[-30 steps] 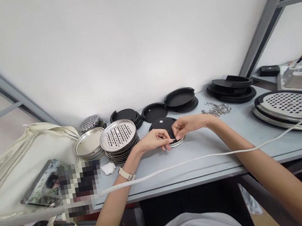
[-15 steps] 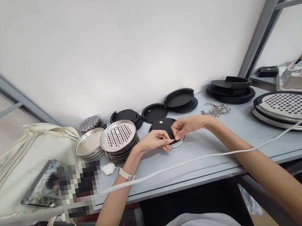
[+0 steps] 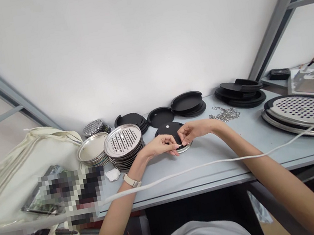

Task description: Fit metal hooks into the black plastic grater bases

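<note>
My left hand point(image 3: 162, 145) and right hand point(image 3: 194, 129) pinched narrow at near rim of one black disc point(image 3: 172, 132) — what's between fingertips, can't tell. Disc sits on the table point(image 3: 208, 151); beyond — one black dish point(image 3: 161, 117), three black stacks point(image 3: 187, 102).

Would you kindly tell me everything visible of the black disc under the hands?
The black disc is round and smooth-looking, with a small pale spot near its far edge and a metal-looking rim at its near edge. It appears to lie flat on the grey table. The left hand and right hand meet at its near edge, partly hiding it; whether they pinch anything there is unclear.
</note>
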`<state>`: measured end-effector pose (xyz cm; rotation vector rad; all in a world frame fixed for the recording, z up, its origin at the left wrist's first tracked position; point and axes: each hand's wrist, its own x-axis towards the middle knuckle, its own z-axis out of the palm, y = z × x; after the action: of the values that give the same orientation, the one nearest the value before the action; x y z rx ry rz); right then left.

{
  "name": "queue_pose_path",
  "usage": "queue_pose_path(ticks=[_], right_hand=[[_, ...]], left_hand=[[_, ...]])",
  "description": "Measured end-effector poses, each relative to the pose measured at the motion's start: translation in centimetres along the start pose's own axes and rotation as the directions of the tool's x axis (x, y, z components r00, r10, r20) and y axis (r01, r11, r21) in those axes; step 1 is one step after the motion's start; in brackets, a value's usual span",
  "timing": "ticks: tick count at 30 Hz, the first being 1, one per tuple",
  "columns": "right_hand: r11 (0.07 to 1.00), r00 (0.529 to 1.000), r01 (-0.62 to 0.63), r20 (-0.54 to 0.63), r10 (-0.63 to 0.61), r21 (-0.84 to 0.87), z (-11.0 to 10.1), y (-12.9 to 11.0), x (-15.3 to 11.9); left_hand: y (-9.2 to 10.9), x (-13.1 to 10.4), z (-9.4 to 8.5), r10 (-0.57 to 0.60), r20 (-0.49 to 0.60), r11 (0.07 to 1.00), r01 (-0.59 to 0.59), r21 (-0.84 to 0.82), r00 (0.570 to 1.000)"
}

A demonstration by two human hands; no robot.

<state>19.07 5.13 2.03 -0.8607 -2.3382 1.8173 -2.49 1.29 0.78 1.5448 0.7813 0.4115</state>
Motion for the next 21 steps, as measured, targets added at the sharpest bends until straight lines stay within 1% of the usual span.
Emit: queue_pose_path(ticks=[8, 12, 21], right_hand=[[1.0, 1.0, -0.012, -0.004, 0.012, -0.011, 0.06, -0.06, -0.04], [0.999, 1.0, -0.02, -0.016, 0.02, -0.026, 0.12, -0.1, -0.05], [0.998, 0.999, -0.042, -0.024, 0.041, -0.049, 0.08, -0.2, 0.05]], left_hand=[[-0.12, 0.1, -0.04, -0.001, 0.002, 1.0, 0.001, -0.006, 1.0], [-0.12, 0.14, -0.04, -0.023, -0.002, 1.0, 0.023, -0.004, 1.0], [-0.11, 0.18, -0.03, -0.023, 0.001, 0.999, 0.023, -0.04, 1.0]])
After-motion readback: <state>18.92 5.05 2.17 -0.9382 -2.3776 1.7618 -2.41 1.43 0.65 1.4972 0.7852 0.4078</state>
